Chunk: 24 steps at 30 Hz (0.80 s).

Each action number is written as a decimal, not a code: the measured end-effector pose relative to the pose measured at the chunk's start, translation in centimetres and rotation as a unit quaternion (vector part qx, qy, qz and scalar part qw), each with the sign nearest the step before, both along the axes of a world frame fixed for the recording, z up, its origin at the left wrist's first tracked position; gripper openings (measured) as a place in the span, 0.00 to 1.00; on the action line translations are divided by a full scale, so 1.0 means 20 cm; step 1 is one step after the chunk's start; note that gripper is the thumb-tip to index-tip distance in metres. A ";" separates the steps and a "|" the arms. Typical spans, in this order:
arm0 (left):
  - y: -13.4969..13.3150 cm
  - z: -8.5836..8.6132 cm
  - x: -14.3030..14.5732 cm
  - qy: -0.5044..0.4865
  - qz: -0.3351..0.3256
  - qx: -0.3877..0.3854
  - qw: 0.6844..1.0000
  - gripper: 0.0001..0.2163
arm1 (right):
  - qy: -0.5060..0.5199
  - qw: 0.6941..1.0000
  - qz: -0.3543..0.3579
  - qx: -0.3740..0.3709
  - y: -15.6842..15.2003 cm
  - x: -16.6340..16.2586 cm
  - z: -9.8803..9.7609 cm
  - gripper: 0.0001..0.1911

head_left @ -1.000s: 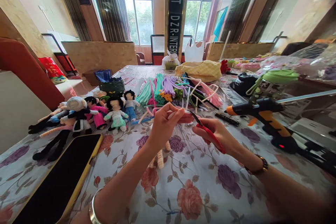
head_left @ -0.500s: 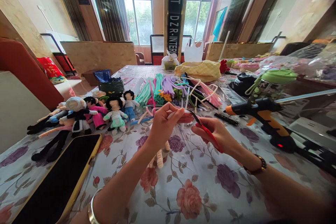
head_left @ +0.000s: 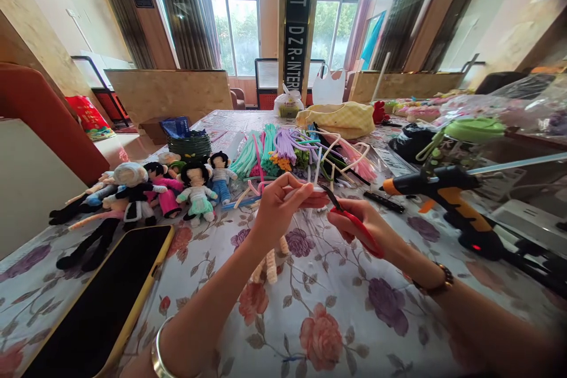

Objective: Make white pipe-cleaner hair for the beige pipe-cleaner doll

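Note:
My left hand (head_left: 281, 207) is closed in a pinch above the tablecloth, holding a thin white strip, seemingly a pipe cleaner (head_left: 318, 166), which rises beyond the fingertips; most of it is hidden by the hand. In my right hand (head_left: 361, 218) are red-handled scissors (head_left: 367, 239), fingers wrapped around the handles. Their dark blades (head_left: 331, 196) point at the tips of my left fingers, close to the white strip. Whether the blades touch it cannot be made out. Beneath my left hand lies a cream fuzzy piece with leg-like ends (head_left: 271, 266), partly covered.
Several fuzzy dolls (head_left: 197, 192) and a phone (head_left: 106, 301) lie at left. Bundles of coloured pipe cleaners (head_left: 286, 144) lie behind my hands. A glue gun (head_left: 447, 192) with a red light stands at right, near a green-lidded bottle (head_left: 473, 129) and a black pen-like object (head_left: 383, 202).
My right hand and the scissors have shifted slightly to the right, a little away from my left fingers. My left hand keeps its pinch almost unchanged.

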<state>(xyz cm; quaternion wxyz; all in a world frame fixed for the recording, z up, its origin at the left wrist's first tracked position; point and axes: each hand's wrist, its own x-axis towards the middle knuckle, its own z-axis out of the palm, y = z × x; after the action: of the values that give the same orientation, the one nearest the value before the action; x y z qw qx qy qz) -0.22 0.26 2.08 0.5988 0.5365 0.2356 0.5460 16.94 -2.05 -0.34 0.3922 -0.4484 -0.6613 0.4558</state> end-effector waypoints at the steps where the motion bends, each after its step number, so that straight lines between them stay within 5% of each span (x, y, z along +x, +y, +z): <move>1: 0.00 0.00 0.00 0.002 0.003 -0.001 1.000 0.14 | -0.004 1.000 0.003 0.000 0.00 0.00 0.00 0.23; 24: 0.00 0.01 0.00 0.015 0.006 0.001 1.000 0.14 | -0.056 0.998 -0.005 0.025 0.00 0.02 0.03 0.26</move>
<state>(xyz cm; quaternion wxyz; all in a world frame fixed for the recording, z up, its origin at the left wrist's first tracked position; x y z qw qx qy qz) -0.31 0.17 2.22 0.5913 0.5440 0.2470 0.5417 17.28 -2.12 0.27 0.3683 -0.4665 -0.6910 0.4115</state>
